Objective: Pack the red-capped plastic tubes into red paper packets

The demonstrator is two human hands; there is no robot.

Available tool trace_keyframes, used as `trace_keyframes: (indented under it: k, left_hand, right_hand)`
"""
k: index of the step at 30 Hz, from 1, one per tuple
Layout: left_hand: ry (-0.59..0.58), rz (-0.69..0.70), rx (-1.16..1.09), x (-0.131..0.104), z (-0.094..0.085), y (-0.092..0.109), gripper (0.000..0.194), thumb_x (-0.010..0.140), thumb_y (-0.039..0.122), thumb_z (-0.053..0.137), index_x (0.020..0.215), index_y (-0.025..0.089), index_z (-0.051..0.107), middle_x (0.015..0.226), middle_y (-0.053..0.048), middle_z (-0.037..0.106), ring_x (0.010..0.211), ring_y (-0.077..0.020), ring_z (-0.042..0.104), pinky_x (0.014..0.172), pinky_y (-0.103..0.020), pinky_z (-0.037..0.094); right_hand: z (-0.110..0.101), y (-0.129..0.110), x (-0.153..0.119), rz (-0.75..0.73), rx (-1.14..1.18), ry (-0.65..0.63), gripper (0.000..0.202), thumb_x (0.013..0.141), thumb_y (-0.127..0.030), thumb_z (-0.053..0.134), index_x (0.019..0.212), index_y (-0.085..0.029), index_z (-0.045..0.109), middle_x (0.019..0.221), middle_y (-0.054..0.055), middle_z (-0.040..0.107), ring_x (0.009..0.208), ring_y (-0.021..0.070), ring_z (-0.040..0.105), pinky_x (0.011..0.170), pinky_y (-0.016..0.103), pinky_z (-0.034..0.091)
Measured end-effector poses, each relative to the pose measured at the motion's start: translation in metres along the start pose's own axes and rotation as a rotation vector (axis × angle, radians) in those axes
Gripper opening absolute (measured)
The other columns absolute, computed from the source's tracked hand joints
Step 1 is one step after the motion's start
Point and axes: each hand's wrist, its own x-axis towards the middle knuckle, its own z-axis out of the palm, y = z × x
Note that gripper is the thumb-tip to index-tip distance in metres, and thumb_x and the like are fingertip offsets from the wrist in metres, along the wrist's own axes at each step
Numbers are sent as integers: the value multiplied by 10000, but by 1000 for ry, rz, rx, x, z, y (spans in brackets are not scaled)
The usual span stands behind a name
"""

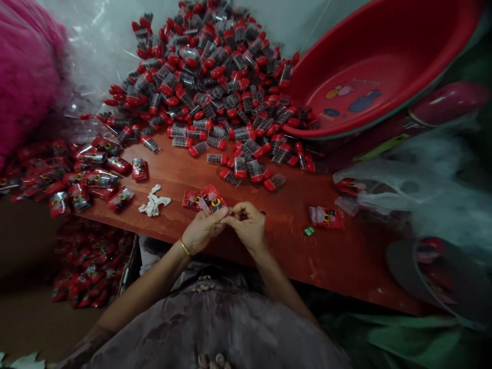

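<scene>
Both hands meet at the near edge of the reddish wooden tabletop (292,256): my left hand (202,230), with a thin gold bangle at the wrist, pinches a small flat red printed plastic packet (212,199) between thumb and fingertips, and my right hand (248,225) has its fingers curled in tight against the packet's edge, though I cannot tell whether they hold anything of their own. At twelve o'clock lies a big heap of small clear tubes with red caps (215,87), with a large red plastic basin (369,66) tilted at two o'clock. At nine o'clock filled red packets (80,174) pile up, and a white crumpled scrap (154,203) lies just beside my left hand. I judge the packet could slip from so light a pinch, and the heap's loose tubes could roll off the edge.
</scene>
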Motion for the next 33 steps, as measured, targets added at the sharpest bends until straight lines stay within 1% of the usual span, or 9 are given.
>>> trace_keyframes:
  k: [5,9,12,15,17,20,25,30,33]
  left_hand:
    - [14,-69,12,-5,-16,13,382,556,422,799,787,144,678,618,-34,637,538,-130,590,517,-241,455]
    - [207,-52,15,-4,-56,49,248,636,353,760,719,142,660,720,-89,699,700,-195,671,681,-300,524]
    - [432,159,-139,-7,-93,91,181,767,350,641,759,169,633,790,-57,700,777,-159,673,714,-268,528]
    - [542,310,-223,-12,-109,115,303,813,438,555,861,147,623,879,-79,692,846,-158,662,734,-266,531]
    - [546,324,-176,-13,-103,109,328,788,455,577,879,144,625,910,-85,693,843,-173,662,736,-288,530]
    - [569,383,61,-12,-83,74,307,675,366,710,901,165,657,875,-54,708,781,-168,661,741,-289,512]
    - [554,600,608,-12,-63,21,225,635,274,734,835,173,726,874,-57,727,841,-187,651,851,-296,471]
    - [617,660,671,-7,-55,15,351,618,244,754,965,214,708,988,-54,714,963,-209,638,874,-285,459]
    - [522,597,567,5,-45,18,345,621,269,757,952,186,707,930,-56,721,859,-183,650,793,-259,478]
  right_hand:
    - [9,-2,24,-356,-238,-209,212,739,-415,685,722,-215,617,646,3,592,648,151,511,648,280,425]
    - [10,-1,49,-490,-381,-334,232,844,-405,569,900,-203,668,869,56,687,846,194,572,805,324,446]
    - [10,5,63,-493,-554,-320,267,874,-360,529,1034,-193,663,1015,79,680,956,222,555,861,353,445]
    - [18,9,64,-530,-642,-420,304,891,-342,499,1120,-206,646,1080,77,663,1002,222,540,879,345,454]
    - [28,9,60,-558,-685,-489,322,895,-339,493,1159,-219,634,1191,86,616,1097,235,503,936,371,427]
    - [39,13,52,-564,-740,-535,296,893,-330,498,1130,-251,656,1298,83,551,1244,276,405,1015,466,340]
    - [36,26,44,-504,-723,-385,234,896,-288,496,996,-286,708,1160,37,650,1207,261,441,1052,538,235]
    - [29,15,37,-513,-655,-178,204,879,-296,524,882,-296,727,1081,16,687,1126,244,499,1045,533,245]
    - [28,1,31,-529,-563,-93,205,877,-268,519,855,-286,723,1072,9,688,1103,230,518,1058,509,253]
